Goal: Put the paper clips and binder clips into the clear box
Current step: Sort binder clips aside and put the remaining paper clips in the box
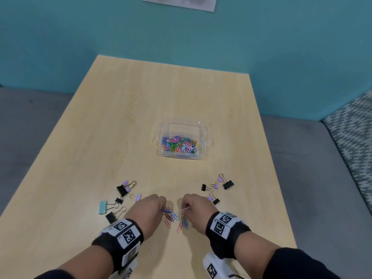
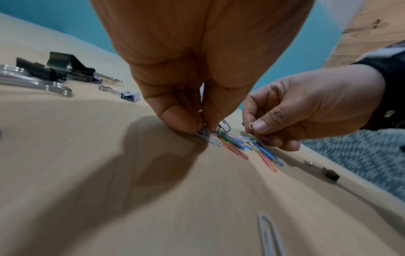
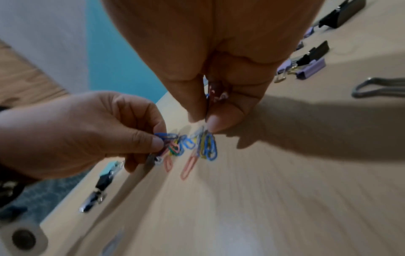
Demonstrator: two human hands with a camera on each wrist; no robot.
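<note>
A small heap of coloured paper clips [image 1: 176, 218] lies near the table's front edge, between my two hands. My left hand [image 1: 161, 207] pinches a few clips at the heap's left side, a blue one [image 3: 163, 136] showing at its fingertips. My right hand [image 1: 186, 208] pinches a white paper clip [image 2: 251, 125] at the heap's right side, with more clips [image 3: 217, 91] tucked in its fingers. The clear box [image 1: 182, 122] stands mid-table, farther back, partly filled with coloured paper clips [image 1: 180, 144].
Binder clips, black, purple and one light blue [image 1: 102, 207], lie in a group left of my left hand [image 1: 121, 191] and another group right of my right hand [image 1: 218, 185]. A lone white paper clip [image 2: 270, 233] lies close to the table's near edge. A patterned seat [image 1: 354, 137] stands at the right.
</note>
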